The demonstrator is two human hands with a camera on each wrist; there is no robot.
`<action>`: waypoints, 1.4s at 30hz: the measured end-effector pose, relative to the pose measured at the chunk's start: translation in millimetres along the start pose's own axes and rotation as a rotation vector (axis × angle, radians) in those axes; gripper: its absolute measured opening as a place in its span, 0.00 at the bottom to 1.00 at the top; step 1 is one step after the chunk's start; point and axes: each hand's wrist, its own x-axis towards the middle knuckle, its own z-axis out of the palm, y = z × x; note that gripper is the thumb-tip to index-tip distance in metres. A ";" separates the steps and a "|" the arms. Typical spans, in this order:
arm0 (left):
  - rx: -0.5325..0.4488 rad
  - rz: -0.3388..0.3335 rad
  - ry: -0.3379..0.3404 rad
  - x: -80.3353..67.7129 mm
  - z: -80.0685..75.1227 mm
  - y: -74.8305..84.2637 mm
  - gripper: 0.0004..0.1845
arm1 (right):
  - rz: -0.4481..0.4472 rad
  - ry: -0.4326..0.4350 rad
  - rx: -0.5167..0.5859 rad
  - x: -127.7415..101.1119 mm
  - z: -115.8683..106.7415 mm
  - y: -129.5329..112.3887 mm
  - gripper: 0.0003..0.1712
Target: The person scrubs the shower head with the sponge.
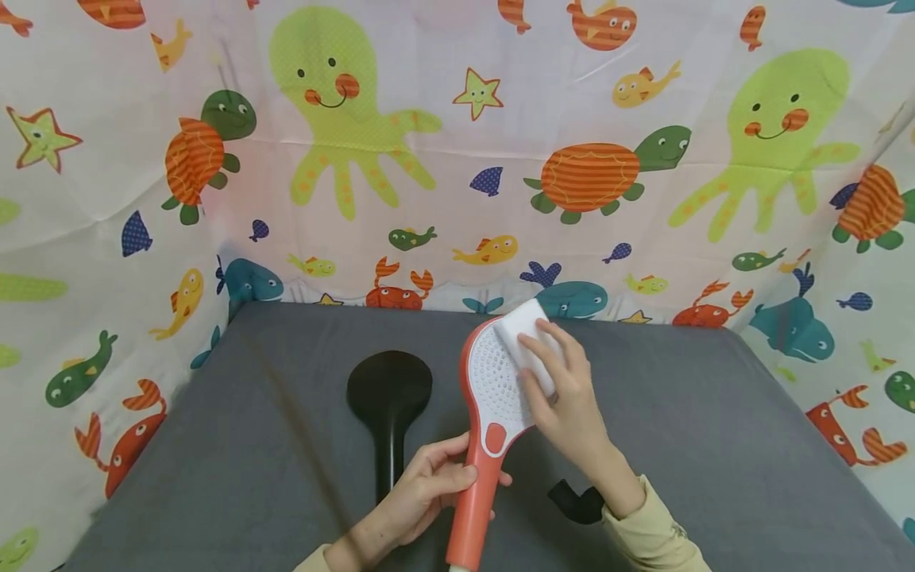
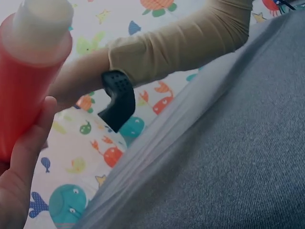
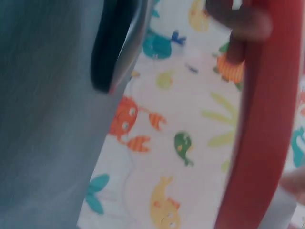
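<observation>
Coral-red plastic forms the body of the shower head [image 1: 493, 397] — a long round handle that widens into an oval head with a white face dotted all over with fine spray holes, and a red oval button set in the white just where face meets handle. It is held above the grey counter [image 1: 715, 445], face toward the camera and leaning a little to the right, near the middle of the head view. The left hand [image 1: 429, 488] has its fingers and thumb curled round the handle low down, gripping it; in the left wrist view the same handle [image 2: 26, 81] fills the upper left corner, red with a pale white end, the thumb lying alongside it. The right hand [image 1: 565, 397] holds a white sponge block [image 1: 527, 338] against the upper right part of the perforated face, its fingers laid over the block and bent slightly round its edge — the block's top corner sticks out past the rim. From the right wrist camera only the red rim [image 3: 262, 129] shows, blurred, curving down the right side. A black shower head [image 1: 389, 397] lies flat on the counter to the left, well apart from the red one, its handle pointing toward the person. Behind and to both sides hangs a white curtain [image 1: 457, 159] printed with octopuses, turtles, fish and crabs.
</observation>
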 end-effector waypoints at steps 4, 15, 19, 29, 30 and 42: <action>-0.018 0.025 0.020 -0.1 -0.8 -0.1 0.25 | 0.079 0.047 -0.086 -9.6 -2.8 3.8 0.28; -0.069 0.090 0.121 -0.9 -7.0 -1.1 0.24 | -0.106 -0.074 0.073 -36.8 17.1 -45.7 0.25; -0.102 0.148 0.176 -1.6 -9.1 3.0 0.22 | -0.251 -0.099 0.158 -41.6 15.5 -59.6 0.24; -0.152 0.287 0.201 0.3 -17.5 15.4 0.22 | -0.531 -0.216 0.284 -43.7 4.3 -61.3 0.20; -0.151 0.288 0.199 0.3 -17.7 14.5 0.22 | -0.513 -0.189 0.280 -41.7 6.4 -59.2 0.20; -0.078 0.257 0.211 -0.7 -14.2 6.6 0.25 | -0.162 -0.120 0.096 -29.9 21.4 -58.8 0.26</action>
